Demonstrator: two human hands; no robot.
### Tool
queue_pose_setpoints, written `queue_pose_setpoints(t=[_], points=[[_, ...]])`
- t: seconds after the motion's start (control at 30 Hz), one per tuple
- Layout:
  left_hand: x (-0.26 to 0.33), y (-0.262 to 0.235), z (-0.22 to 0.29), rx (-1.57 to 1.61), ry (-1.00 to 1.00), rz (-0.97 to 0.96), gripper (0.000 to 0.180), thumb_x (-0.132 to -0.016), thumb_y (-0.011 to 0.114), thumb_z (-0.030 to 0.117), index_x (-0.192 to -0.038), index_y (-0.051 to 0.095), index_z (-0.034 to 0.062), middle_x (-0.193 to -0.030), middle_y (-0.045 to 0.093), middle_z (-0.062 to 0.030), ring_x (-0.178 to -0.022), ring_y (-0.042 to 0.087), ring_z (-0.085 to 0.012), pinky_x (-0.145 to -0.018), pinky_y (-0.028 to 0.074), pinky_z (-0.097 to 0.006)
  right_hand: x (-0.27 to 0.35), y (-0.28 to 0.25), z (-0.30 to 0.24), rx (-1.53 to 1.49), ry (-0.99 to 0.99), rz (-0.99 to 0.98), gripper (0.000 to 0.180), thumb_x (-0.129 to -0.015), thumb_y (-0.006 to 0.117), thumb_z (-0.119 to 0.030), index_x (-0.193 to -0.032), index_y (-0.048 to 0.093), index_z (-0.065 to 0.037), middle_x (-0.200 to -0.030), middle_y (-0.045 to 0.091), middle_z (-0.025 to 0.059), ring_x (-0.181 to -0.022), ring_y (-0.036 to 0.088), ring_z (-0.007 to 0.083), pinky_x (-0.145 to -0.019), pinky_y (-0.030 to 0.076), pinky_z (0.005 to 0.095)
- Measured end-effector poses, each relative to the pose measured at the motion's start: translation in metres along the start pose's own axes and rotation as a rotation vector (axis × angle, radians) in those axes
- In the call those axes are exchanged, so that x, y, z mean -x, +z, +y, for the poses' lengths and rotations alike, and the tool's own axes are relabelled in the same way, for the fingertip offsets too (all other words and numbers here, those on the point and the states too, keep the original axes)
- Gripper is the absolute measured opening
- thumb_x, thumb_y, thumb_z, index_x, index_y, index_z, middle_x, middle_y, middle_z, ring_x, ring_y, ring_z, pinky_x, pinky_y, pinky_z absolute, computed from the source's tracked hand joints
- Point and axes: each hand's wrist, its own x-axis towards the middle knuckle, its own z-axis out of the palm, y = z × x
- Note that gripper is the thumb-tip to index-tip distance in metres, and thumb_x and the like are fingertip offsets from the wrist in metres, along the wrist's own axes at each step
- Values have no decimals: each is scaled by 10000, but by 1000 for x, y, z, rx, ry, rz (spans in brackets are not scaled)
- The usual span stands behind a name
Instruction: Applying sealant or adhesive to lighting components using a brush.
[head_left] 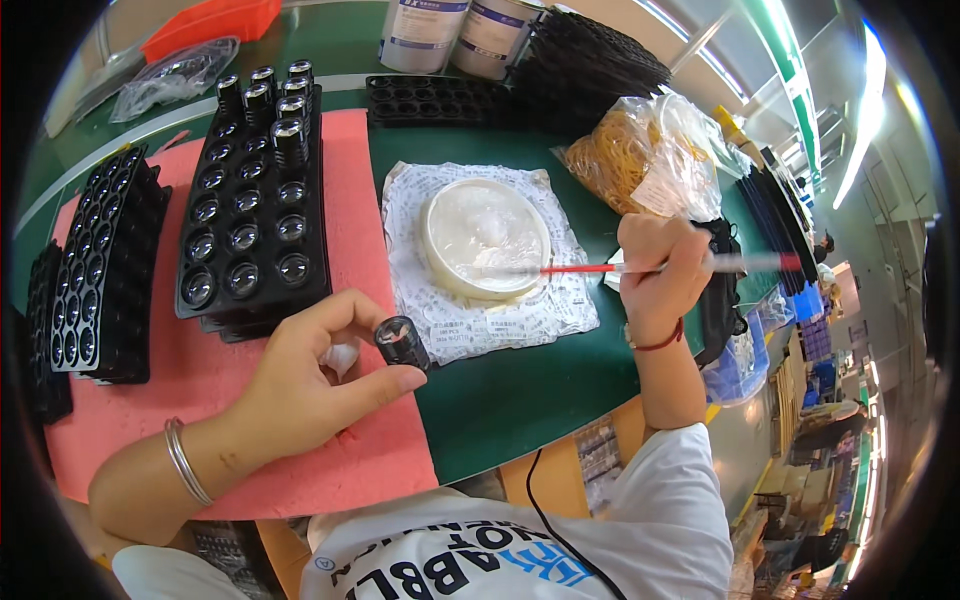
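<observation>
My left hand (290,385) is closed on a short black cylinder (402,345), gripped between thumb and fingers with its round end tilted up. A small white wad (341,358), its kind unclear, sits inside the curled fingers. In my right hand (662,265) is a thin red-and-white stick (578,268), smeared by motion. Its pale, blurred tip lies over the round white dish (432,238), which holds a glossy whitish paste (490,230). Under the dish spreads a printed paper sheet (450,330).
Left, black trays (255,255) hold several glossy round parts, with black cylinders (290,145) standing at the back of one. They rest on a pink mat (350,470). Behind are tins (420,35), stacked black trays (590,65) and a bag of yellow bands (640,150).
</observation>
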Motion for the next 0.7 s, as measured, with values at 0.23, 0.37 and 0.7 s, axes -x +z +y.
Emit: queue_pose_setpoints(t=[0.23, 0.37, 0.7], points=[[1, -1, 3, -14, -43, 0, 226, -714, 702, 119, -843, 530, 47, -717, 498, 64, -485, 268, 28, -418, 226, -151, -3, 0, -4, 310, -203, -64, 464, -929, 363, -266, -536, 428, -28, -465, 448, 55, -374, 369, 111, -354, 244, 239], [4, -1, 9, -93, -63, -6, 243, -715, 706, 152, -864, 551, 39, -775, 550, 42, -528, 314, 18, -456, 271, -148, 2, 12, -1, 55, -24, 4, 486, -923, 363, -332, -531, 421, -50, -453, 404, 48, -366, 329, 118, -364, 211, 260], [8, -1, 12, -133, -5, -61, 247, -728, 698, 146, -865, 508, 68, -684, 507, 57, -496, 327, 13, -423, 255, -174, 0, 7, 9, 40, 67, 218, 409, -936, 354, -248, -573, 391, -63, -478, 376, 27, -420, 307, 96, -422, 229, 245]])
